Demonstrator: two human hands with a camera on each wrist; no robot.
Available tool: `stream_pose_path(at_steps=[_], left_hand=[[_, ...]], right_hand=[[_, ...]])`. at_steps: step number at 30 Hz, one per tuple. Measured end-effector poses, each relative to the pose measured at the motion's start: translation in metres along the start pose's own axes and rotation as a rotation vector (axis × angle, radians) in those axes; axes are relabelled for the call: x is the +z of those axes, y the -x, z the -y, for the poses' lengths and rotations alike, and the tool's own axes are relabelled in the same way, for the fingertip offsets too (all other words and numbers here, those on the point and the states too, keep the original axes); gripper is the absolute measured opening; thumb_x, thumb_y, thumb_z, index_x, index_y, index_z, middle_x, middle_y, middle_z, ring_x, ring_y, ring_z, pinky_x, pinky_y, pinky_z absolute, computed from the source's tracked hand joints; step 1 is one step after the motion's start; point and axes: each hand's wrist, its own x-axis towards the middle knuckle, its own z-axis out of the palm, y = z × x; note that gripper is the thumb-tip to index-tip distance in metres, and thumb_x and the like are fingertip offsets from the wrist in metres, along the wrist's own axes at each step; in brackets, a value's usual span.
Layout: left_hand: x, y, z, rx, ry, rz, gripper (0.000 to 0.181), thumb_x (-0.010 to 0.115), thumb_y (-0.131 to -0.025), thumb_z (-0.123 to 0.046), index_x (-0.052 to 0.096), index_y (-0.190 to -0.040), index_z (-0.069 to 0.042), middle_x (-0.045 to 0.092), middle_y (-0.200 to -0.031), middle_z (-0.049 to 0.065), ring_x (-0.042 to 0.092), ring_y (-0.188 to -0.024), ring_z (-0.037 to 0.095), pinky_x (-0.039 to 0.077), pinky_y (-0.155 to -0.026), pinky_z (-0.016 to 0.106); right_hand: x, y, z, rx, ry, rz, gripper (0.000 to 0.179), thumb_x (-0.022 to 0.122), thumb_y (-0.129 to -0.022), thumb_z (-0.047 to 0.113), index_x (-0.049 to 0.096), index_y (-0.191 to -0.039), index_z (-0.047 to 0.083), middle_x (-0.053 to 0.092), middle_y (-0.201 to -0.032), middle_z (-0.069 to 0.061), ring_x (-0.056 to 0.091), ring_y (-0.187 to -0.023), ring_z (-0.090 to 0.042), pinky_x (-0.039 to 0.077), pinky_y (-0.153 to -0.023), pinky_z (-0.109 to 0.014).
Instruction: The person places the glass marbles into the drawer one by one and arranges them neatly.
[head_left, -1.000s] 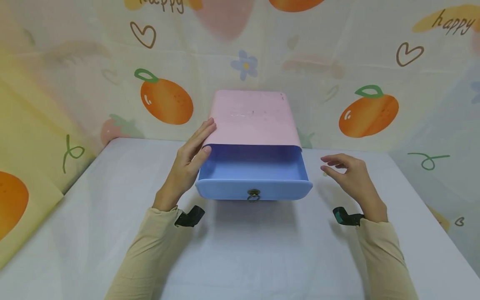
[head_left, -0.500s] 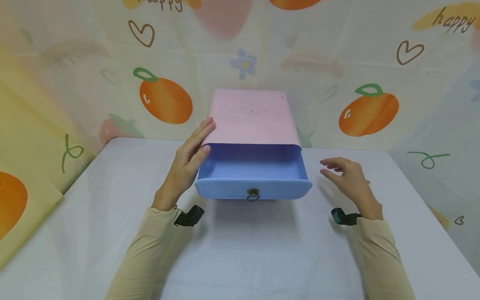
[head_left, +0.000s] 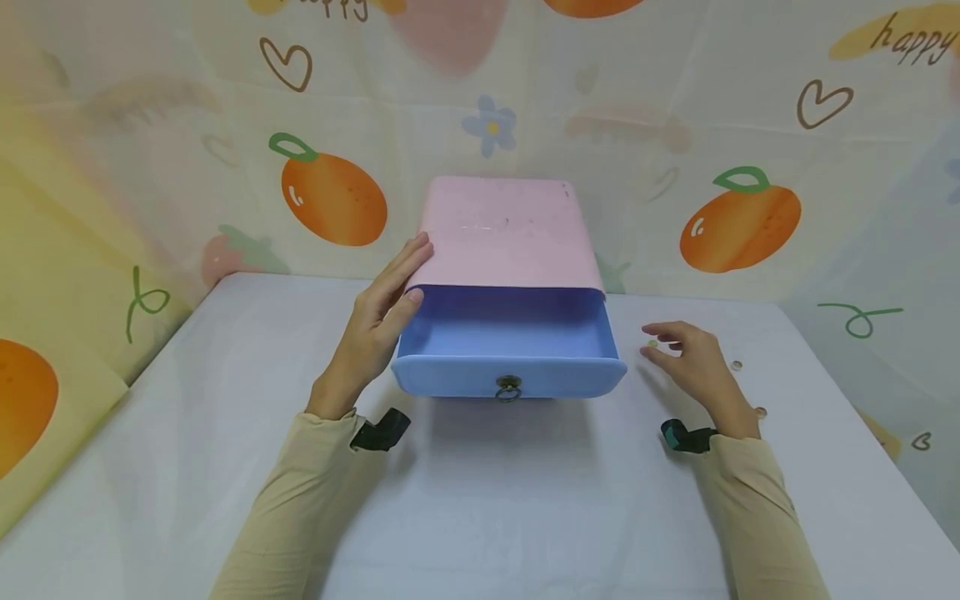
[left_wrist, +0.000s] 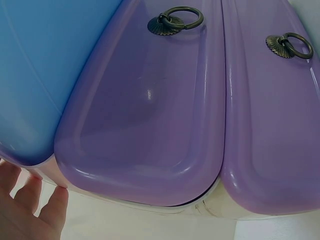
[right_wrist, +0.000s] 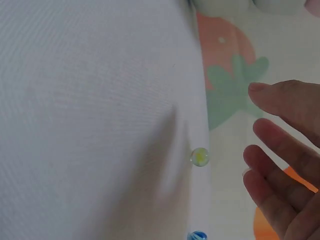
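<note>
My left hand (head_left: 367,329) rests against the left side of a pink cabinet (head_left: 510,233), fingers extended along its upper edge. The cabinet's blue top drawer (head_left: 510,378) is pulled out and its visible inside holds nothing. My right hand (head_left: 693,354) hovers over the table to the right of the drawer, thumb and fingers apart with nothing between them. A clear marble with a yellow-green core (right_wrist: 199,157) lies on the table near its fingertips, and a blue marble (right_wrist: 198,235) lies farther along. In the head view, two small marbles (head_left: 737,365) (head_left: 761,412) show beside that hand and wrist.
Below the blue drawer, the left wrist view shows two shut purple drawers (left_wrist: 145,105) with ring pulls (left_wrist: 185,17). A white cloth covers the table (head_left: 480,517). Behind the cabinet hangs a fruit-print backdrop (head_left: 600,100).
My right hand has shifted slightly left and towards me, bringing marbles beside it into view. My left hand, the cabinet and the drawer stay where they were.
</note>
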Motion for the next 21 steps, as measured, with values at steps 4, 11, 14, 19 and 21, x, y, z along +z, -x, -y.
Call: stream_pose_path(at_steps=[4, 11, 14, 19, 21], left_hand=[[0.0000, -0.0002, 0.0001, 0.002, 0.002, -0.001, 0.050, 0.046, -0.099, -0.009, 0.045, -0.150, -0.011, 0.036, -0.161, -0.003, 0.026, -0.151, 0.008, 0.023, -0.125, 0.028], [0.0000, -0.0004, 0.0000, 0.003, 0.007, 0.000, 0.050, 0.046, -0.099, -0.009, 0.045, -0.150, -0.011, 0.036, -0.161, -0.003, 0.025, -0.152, 0.008, 0.022, -0.125, 0.029], [0.0001, -0.0005, 0.0000, 0.005, 0.008, 0.000, 0.050, 0.046, -0.099, -0.008, 0.045, -0.149, -0.011, 0.036, -0.161, -0.002, 0.025, -0.152, 0.009, 0.022, -0.125, 0.028], [0.0001, -0.0006, 0.0002, 0.009, 0.007, -0.001, 0.050, 0.046, -0.099, -0.008, 0.046, -0.149, -0.010, 0.036, -0.160, -0.002, 0.026, -0.152, 0.010, 0.022, -0.125, 0.028], [0.0000, -0.0006, 0.0003, 0.009, 0.004, -0.002, 0.050, 0.046, -0.099, -0.008, 0.046, -0.149, -0.011, 0.036, -0.160, -0.002, 0.026, -0.152, 0.010, 0.022, -0.125, 0.028]], right_hand=[[0.0012, 0.0005, -0.0010, 0.069, 0.011, 0.052, 0.039, 0.069, -0.091, 0.010, 0.062, -0.126, -0.005, 0.060, -0.129, -0.031, 0.057, -0.116, -0.049, 0.048, -0.099, -0.062], [0.0028, 0.0007, -0.0040, 0.147, 0.004, 0.122, 0.044, 0.065, -0.094, 0.014, 0.057, -0.133, -0.004, 0.053, -0.137, -0.031, 0.052, -0.123, -0.051, 0.046, -0.102, -0.064], [0.0039, 0.0011, -0.0054, 0.168, 0.014, 0.141, 0.045, 0.065, -0.094, 0.015, 0.056, -0.134, -0.003, 0.052, -0.138, -0.032, 0.051, -0.123, -0.051, 0.045, -0.102, -0.064], [0.0050, 0.0013, -0.0064, 0.195, 0.029, 0.173, 0.048, 0.064, -0.094, 0.018, 0.054, -0.136, -0.003, 0.049, -0.140, -0.033, 0.049, -0.124, -0.053, 0.044, -0.103, -0.066], [0.0053, 0.0012, -0.0065, 0.207, 0.037, 0.189, 0.049, 0.063, -0.095, 0.019, 0.053, -0.137, -0.003, 0.048, -0.142, -0.033, 0.049, -0.125, -0.053, 0.043, -0.103, -0.066]])
